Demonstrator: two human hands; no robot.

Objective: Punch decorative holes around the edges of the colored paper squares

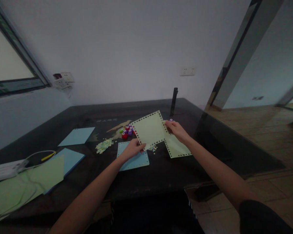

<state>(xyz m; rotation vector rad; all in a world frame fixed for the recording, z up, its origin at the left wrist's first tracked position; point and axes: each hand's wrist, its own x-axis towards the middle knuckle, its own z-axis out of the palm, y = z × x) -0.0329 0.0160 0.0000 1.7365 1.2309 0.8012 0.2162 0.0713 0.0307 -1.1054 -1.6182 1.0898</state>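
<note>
Between my two hands a pale green sheet of paper [150, 130] is held up at a tilt, with a row of punched shapes along its edges. My left hand [134, 148] pinches its lower left corner, and my right hand [176, 129] grips its right edge. Below my left hand lies a blue sheet of paper [134, 164] with punched edges. A second pale green punched sheet [177, 148] rests under my right forearm. Behind the held sheet sit several small red, purple and green craft punches [127, 131], partly hidden.
Paper cut-outs [104, 145] lie in a heap on the black table [95, 175]. Left of them are a blue sheet [77, 136], stacked green paper [39, 175] and a white power strip [6, 170] with a cable. A black upright post [174, 101] stands at the back.
</note>
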